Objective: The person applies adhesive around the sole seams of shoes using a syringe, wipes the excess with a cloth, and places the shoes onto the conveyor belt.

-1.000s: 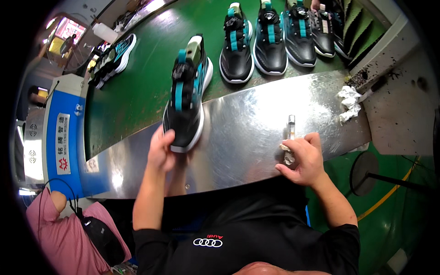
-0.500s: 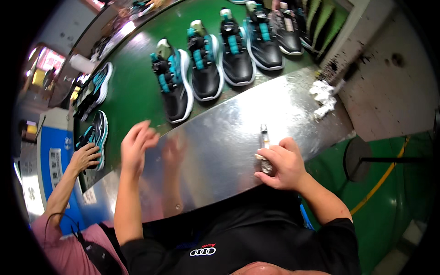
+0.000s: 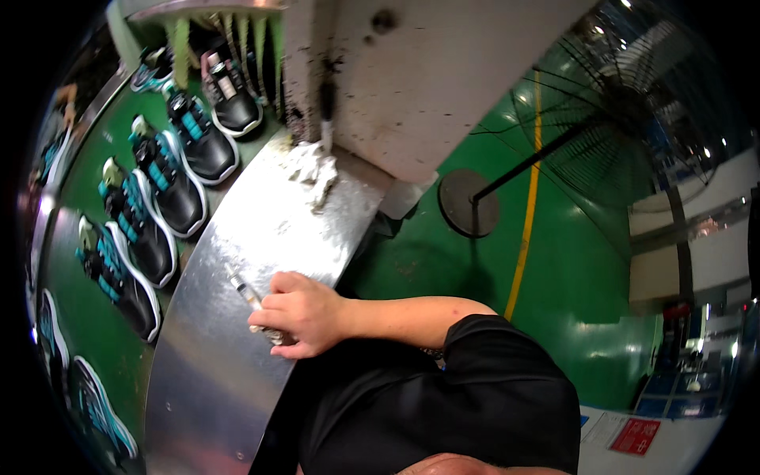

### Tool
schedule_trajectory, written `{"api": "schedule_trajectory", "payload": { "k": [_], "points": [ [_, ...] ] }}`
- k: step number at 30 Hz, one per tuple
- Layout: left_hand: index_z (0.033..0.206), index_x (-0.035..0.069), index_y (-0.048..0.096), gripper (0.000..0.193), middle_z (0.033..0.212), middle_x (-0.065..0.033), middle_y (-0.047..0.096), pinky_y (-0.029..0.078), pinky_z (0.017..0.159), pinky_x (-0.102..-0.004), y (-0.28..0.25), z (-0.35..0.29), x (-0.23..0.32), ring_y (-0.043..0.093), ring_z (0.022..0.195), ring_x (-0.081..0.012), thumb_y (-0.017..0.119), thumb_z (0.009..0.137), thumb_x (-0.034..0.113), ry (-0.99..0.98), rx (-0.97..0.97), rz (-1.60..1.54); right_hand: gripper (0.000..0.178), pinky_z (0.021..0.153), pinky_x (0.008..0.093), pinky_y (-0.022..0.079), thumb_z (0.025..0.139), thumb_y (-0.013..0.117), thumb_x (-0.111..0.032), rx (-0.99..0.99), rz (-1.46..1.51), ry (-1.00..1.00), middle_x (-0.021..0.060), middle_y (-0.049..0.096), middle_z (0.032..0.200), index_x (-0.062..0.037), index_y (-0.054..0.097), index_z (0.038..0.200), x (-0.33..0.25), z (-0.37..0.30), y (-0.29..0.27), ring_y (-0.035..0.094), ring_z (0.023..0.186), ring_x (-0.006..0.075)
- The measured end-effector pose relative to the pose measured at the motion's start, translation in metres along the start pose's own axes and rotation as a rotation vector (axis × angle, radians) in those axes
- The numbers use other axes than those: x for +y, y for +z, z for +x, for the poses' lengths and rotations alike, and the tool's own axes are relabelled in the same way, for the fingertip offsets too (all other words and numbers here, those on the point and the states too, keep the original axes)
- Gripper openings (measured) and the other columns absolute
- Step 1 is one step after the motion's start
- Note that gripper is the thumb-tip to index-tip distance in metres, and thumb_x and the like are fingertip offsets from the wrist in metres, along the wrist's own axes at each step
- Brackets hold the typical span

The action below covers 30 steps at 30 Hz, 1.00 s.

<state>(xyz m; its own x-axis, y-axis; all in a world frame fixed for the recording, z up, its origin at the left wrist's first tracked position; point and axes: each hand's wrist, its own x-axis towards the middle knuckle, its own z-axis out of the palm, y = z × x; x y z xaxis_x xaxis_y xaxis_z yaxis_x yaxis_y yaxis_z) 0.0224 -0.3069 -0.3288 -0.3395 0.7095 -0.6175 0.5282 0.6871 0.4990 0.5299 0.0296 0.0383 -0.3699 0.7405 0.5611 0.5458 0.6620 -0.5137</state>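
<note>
My right hand [image 3: 305,317] is closed around a syringe [image 3: 245,289] with a clear barrel. Its thin end points away from me, over the bare metal edge strip [image 3: 198,372] of the work surface. A whitish, crumpled bit shows at the grip under my fingers; what it is I cannot make out. To the left of that hand stands a row of several black sneakers [image 3: 170,194] with teal straps and white soles, toes toward the metal strip. My left hand is out of the picture.
Crumpled white material [image 3: 313,170] lies at the strip's far end, against a stained pale grey machine housing [image 3: 419,87]. Green hanging strips [image 3: 257,51] border the far shoes. On the right, a floor fan [image 3: 625,119] stands on its round base [image 3: 469,202] beside a yellow floor line [image 3: 524,253].
The view has swung to the right, bringing in the fan and floor. My left hand and the co-worker's arm have left the picture. My right hand keeps hold of the syringe.
</note>
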Motion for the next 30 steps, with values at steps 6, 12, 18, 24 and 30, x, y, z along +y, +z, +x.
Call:
{"api": "schedule_trajectory", "payload": {
  "k": [6, 12, 18, 24, 30],
  "points": [
    [0.084, 0.002, 0.061, 0.015, 0.077, -0.0121, 0.061, 0.048, 0.062, -0.0306, 0.042, 0.035, 0.114, 0.058, 0.066, -0.0156, 0.063, 0.079, 0.016, -0.014, -0.084, -0.05, 0.047, 0.075, 0.0364, 0.042, 0.059, 0.076, -0.028, 0.039, 0.038, 0.02, 0.0009, 0.051, 0.083, -0.0133, 0.058, 0.1, -0.003, -0.009, 0.001, 0.045, 0.085, 0.0241],
    [0.086, 0.002, 0.06, 0.016, 0.079, -0.0122, 0.061, 0.048, 0.064, -0.0306, 0.049, 0.04, 0.159, 0.058, 0.069, -0.0161, 0.062, 0.079, 0.016, 0.008, -0.109, -0.054, 0.048, 0.076, 0.0373, 0.042, 0.058, 0.077, -0.028, 0.06, 0.075, 0.004, 0.0002, 0.051, 0.083, -0.0141, 0.058, 0.1, -0.001, -0.01, -0.001, 0.045, 0.086, 0.0237],
    [0.089, 0.002, 0.06, 0.017, 0.081, -0.0122, 0.061, 0.048, 0.066, -0.0306, 0.05, 0.042, 0.171, 0.058, 0.071, -0.0166, 0.062, 0.08, 0.017, 0.006, -0.121, -0.04, 0.047, 0.075, 0.0365, 0.041, 0.058, 0.076, -0.028, 0.074, 0.087, 0.001, -0.0005, 0.051, 0.082, -0.0148, 0.058, 0.099, 0.001, -0.009, 0.0, 0.045, 0.087, 0.0235],
    [0.091, 0.002, 0.059, 0.019, 0.083, -0.0122, 0.061, 0.047, 0.068, -0.0306, 0.056, 0.037, 0.184, 0.058, 0.074, -0.0172, 0.061, 0.08, 0.017, -0.002, -0.126, -0.025, 0.046, 0.073, 0.0354, 0.039, 0.059, 0.076, -0.029, 0.119, 0.117, -0.022, -0.0012, 0.05, 0.081, -0.0154, 0.058, 0.099, 0.004, -0.012, 0.004, 0.044, 0.086, 0.0231],
    [0.093, 0.002, 0.059, 0.021, 0.085, -0.0123, 0.061, 0.047, 0.07, -0.0306, 0.063, 0.032, 0.199, 0.058, 0.077, -0.0177, 0.06, 0.08, 0.018, -0.013, -0.117, -0.013, 0.047, 0.071, 0.0351, 0.038, 0.059, 0.075, -0.031, 0.116, 0.162, -0.053, -0.0005, 0.05, 0.081, -0.0152, 0.057, 0.099, 0.011, -0.017, 0.0, 0.044, 0.085, 0.0235]
  ]
}}
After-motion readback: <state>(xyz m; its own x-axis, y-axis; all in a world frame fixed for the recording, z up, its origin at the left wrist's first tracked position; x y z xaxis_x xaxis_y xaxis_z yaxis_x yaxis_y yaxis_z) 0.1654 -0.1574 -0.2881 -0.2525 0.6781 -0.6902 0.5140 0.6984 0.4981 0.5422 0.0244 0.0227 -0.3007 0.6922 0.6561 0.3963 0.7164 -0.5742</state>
